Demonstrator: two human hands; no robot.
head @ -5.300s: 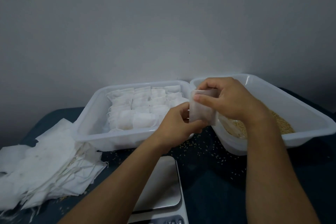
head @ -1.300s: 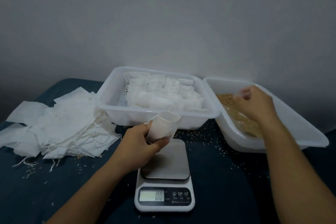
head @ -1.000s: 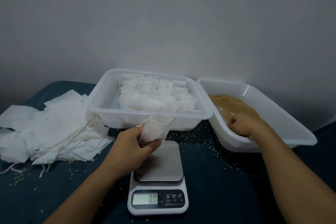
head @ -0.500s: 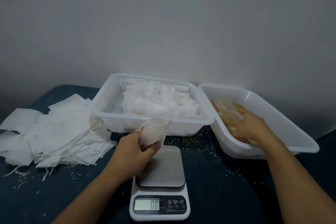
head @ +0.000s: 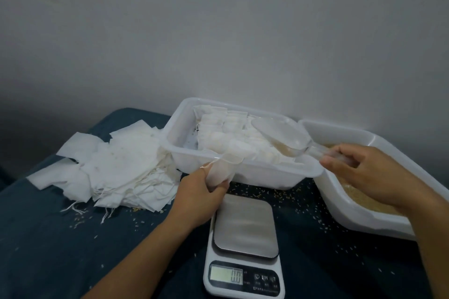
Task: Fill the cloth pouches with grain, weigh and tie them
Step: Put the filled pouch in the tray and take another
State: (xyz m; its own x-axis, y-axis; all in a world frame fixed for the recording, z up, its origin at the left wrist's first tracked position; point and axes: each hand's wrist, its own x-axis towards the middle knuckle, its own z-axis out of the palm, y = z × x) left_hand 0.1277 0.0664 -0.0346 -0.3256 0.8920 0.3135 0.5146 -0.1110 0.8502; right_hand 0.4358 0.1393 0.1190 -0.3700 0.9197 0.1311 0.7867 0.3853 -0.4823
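Note:
My left hand grips a white cloth pouch upright with its mouth open, just above the far left corner of the scale. My right hand holds the handle of a clear plastic scoop with some grain in it. The scoop hangs over the tray of filled pouches, up and to the right of the open pouch. The grain tray lies under my right hand. The scale's display reads 0.0.
A heap of flat white empty pouches with loose strings lies at the left on the dark blue cloth. Spilled grains are scattered around the scale and trays. A grey wall stands close behind the trays.
My right hand has lifted the scoop out of the grain tray and swung it left toward the open pouch. My left hand stays holding the pouch above the scale.

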